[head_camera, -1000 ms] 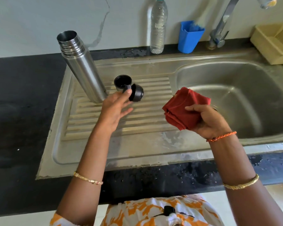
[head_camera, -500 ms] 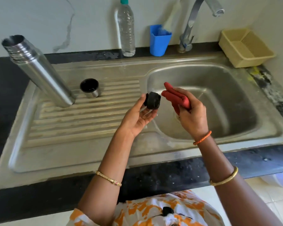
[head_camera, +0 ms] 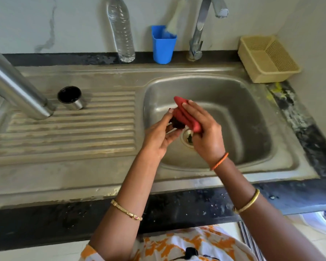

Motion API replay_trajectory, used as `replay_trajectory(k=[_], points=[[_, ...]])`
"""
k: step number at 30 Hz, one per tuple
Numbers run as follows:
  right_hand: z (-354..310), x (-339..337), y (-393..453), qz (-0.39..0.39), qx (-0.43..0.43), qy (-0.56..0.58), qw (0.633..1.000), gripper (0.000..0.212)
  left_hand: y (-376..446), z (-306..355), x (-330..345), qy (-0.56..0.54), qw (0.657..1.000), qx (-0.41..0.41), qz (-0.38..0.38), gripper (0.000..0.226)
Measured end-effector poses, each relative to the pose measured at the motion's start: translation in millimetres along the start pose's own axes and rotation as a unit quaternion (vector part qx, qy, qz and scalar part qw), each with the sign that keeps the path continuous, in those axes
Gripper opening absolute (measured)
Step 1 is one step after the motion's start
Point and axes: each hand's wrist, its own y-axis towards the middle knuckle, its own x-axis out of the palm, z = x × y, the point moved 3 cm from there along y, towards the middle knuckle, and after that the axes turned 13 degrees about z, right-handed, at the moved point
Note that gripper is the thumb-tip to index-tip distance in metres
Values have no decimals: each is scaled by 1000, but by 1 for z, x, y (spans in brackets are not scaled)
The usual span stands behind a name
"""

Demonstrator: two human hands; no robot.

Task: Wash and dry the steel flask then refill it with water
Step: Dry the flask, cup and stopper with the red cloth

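The steel flask (head_camera: 17, 89) stands open-mouthed on the ribbed drainboard (head_camera: 73, 132) at the far left, its top cut off by the frame. Its steel cup lid (head_camera: 70, 97) sits upright beside it. Over the sink basin (head_camera: 252, 117), my left hand (head_camera: 158, 136) holds the small black stopper (head_camera: 177, 124), mostly hidden. My right hand (head_camera: 205, 132) grips a folded red cloth (head_camera: 186, 115) and presses it against the stopper.
A clear water bottle (head_camera: 121, 31), a blue cup (head_camera: 163, 46) with a brush and the tap (head_camera: 201, 25) line the back ledge. A beige plastic basket (head_camera: 267, 59) sits at the back right. The black counter (head_camera: 45, 223) runs along the front.
My left hand carried the black stopper from the drainboard over to the basin. My right hand brought the red cloth onto it. The view has swung right.
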Motion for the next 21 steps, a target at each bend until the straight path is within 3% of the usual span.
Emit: replay_trajectory(k=[2,5,8,11,13,15,17,19,21], points=[[18,3,27,-67,123,122,983,65,-1,-4,7,-1,1000,-13,-18,17],[35,3,47,-133,204,121,962,68,-3,-12,18,-3,1000,-23,-4,20],[25,-2,31,-50,90,38,994,59,4,-12,26,-5,999,-25,23,19],[14,5,-8,2,-31,-89,996,68,10,-12,29,-2,999,-29,38,14],[20,9,-17,3,-34,-121,992,76,13,-13,27,19,999,-21,28,13],[26,6,-4,-13,-8,-78,997,75,13,-12,24,22,1000,-9,1,13],[29,1,24,-89,98,76,988,72,10,-10,24,20,999,-5,-36,19],[34,-3,53,-224,218,208,927,75,6,-8,26,24,998,6,-61,24],[36,-8,65,-299,266,239,885,76,5,-6,29,45,997,40,-46,31]])
